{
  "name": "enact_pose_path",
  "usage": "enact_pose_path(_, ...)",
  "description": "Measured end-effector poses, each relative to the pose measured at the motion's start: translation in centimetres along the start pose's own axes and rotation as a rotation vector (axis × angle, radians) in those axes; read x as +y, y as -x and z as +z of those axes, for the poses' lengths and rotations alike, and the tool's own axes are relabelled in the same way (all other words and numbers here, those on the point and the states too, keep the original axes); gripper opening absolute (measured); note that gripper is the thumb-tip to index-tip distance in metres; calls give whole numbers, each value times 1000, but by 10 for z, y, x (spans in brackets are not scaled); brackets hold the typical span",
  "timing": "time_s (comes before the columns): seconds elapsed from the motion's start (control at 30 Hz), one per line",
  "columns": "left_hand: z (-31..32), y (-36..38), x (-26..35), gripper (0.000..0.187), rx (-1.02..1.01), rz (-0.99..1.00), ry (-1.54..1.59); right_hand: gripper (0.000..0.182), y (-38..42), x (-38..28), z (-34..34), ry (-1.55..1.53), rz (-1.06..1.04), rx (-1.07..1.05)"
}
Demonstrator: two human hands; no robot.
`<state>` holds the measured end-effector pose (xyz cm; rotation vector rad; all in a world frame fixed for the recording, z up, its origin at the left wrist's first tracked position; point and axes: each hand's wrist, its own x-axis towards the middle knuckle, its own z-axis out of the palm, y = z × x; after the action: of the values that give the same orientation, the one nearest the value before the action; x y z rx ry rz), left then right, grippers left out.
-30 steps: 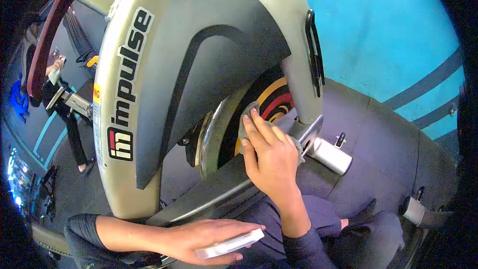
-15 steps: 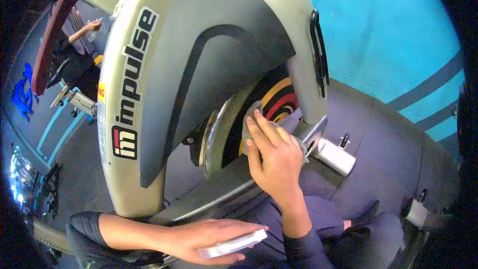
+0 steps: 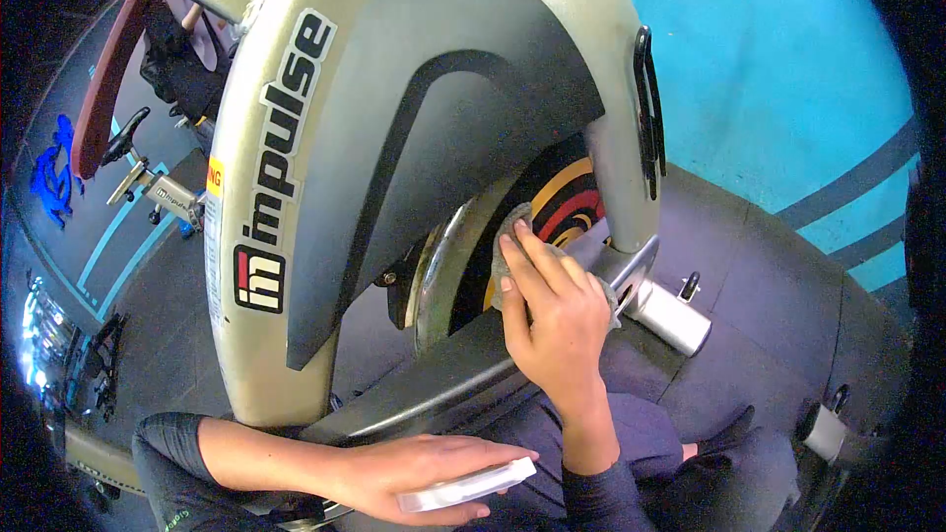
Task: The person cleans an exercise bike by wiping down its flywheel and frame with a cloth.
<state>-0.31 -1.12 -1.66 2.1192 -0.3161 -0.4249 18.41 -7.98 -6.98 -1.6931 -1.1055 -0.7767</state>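
Observation:
My right hand (image 3: 562, 320) presses a grey cloth (image 3: 510, 236) against the flywheel (image 3: 463, 236) of an exercise bike, its fingers stretched over the cloth. Red, yellow and black rings show on the wheel beside the fingertips. Low in the view, my left hand (image 3: 419, 473) is closed round a slim translucent white object (image 3: 468, 486), whose kind I cannot make out. That hand is below the bike's dark lower frame bar (image 3: 424, 384). The bike's grey side cover (image 3: 443, 69) rises above both hands.
A silver foot (image 3: 670, 317) of the bike stands on dark floor tiles to the right. Blue flooring (image 3: 759, 69) lies beyond. Another person (image 3: 187, 59) and a second bike (image 3: 163, 192) appear at upper left. Another silver foot (image 3: 823, 431) is at lower right.
The whole scene has shifted slightly right in view. My right hand stays on the cloth at the flywheel, and my left keeps its hold. The other person's posture has changed.

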Motion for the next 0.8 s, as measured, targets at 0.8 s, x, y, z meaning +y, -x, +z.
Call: enact_pose_path(0.8,1,-3,-2,67,65,109,-31,36,2,3,1,-15,15,-23)
